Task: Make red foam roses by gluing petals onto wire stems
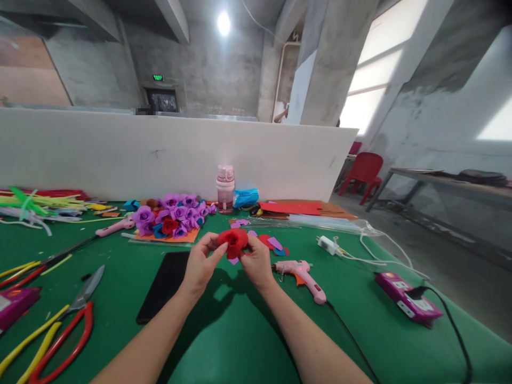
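A red craft flower (pixel 233 241) with a dark, rolled centre is held up over the green table. My left hand (pixel 204 262) pinches its left edge between thumb and fingers. On its right side, my right hand (pixel 256 258) grips the petals, with some fingers hidden behind them. Loose cut petals (pixel 275 244) in red, purple and blue lie just beyond my right hand. A pink glue gun (pixel 301 273) rests on the table to the right of that hand. Below my left forearm, a black tablet-like slab (pixel 164 285) is partly covered.
Purple, red and blue finished flowers (pixel 176 214) are heaped at the back left. Scissors (pixel 76 309) lie at the left front. A pink bottle (pixel 225 189) stands by the white partition (pixel 180 152). A purple power strip (pixel 406 297) and a white charger (pixel 330 245) with cables occupy the right.
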`<state>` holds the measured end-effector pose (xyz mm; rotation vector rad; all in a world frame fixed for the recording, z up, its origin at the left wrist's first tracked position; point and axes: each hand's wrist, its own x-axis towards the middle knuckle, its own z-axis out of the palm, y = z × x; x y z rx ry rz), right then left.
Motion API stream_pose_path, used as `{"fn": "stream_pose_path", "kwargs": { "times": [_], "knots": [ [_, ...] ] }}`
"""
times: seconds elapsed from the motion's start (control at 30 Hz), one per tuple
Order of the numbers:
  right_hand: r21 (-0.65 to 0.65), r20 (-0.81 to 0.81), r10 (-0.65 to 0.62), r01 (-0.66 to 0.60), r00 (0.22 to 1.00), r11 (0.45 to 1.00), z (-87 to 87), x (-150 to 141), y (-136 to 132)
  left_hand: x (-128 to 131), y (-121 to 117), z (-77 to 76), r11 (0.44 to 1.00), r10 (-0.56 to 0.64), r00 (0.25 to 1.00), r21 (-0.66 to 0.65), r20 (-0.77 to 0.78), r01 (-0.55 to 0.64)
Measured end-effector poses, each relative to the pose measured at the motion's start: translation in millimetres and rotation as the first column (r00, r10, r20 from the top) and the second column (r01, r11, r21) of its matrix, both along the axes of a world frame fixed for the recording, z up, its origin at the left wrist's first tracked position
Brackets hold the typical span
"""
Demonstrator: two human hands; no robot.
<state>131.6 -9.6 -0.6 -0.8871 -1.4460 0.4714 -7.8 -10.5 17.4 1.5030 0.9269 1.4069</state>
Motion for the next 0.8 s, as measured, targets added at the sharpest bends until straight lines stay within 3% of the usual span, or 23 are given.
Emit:
{"fn": "stream_pose_path", "kwargs": {
  "times": [0.43,0.63,0.7,0.8],
  "knots": [
    [0.063,0.042,0.059,-0.061,0.997,0.996,2.2,6.8,2.1,-4.5,-3.9,9.8,0.978,0.151,0.988,0.151,-0.022,-0.146],
    [0.112,0.221,0.027,-0.053,0.975,0.992,2.3,6.4,0.4,-10.5,-5.4,15.3,0.833,0.332,0.924,0.519,-0.191,-0.192],
    [0.106,0.25,0.024,-0.052,0.968,0.993,1.7,6.3,0.4,-11.9,-6.4,18.4,0.811,0.355,0.903,0.559,-0.241,-0.17],
    [0.097,0.262,0.035,-0.063,0.964,0.993,1.2,6.5,0.5,-13.1,-6.2,20.8,0.822,0.341,0.887,0.557,-0.311,-0.12]
  ]
}}
